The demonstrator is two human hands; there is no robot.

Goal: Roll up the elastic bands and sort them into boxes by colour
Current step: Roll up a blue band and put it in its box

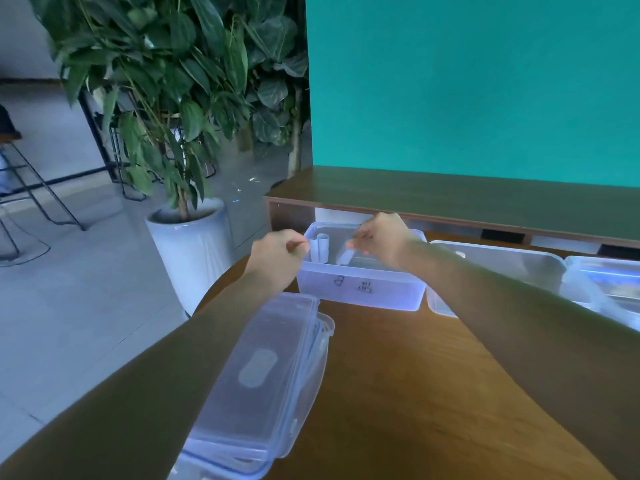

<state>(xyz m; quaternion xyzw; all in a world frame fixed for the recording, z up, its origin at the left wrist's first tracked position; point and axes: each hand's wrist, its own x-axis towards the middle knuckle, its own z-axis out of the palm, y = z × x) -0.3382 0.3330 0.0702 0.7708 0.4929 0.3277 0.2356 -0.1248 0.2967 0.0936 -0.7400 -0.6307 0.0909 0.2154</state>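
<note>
**Two hands over the marked box, rolls at risk of springing open**

Both hands hovered above the clear box [360, 289] that bore handwriting on its front wall. The left hand [278, 252] had its fingers curled with thumb and forefinger pressed together, as if pinching something thin; what it pinched, if anything, was too small to tell. The right hand [379, 237] was likewise curled, fingertips drawn together above a white roll [345, 255] that leaned inside the box; whether it touched that roll could not be told. Two more white rolled bands [320, 249] stood upright near the box's left end.

The likeliest trouble, as I judged it, was a roll uncoiling once let go, since elastic tends to spring back. A careless wrist could also topple the upright pair.

Room was tight. A shelf edge [450, 216] overhung just behind the box, limiting any lift backward. A second open container [502, 268] sat touching or just beside it on the right. Stacked lids [263, 372] lay near the table edge [221, 282] under the left forearm, where a sweep of the arm might push them off. Open tabletop remained in front.
</note>
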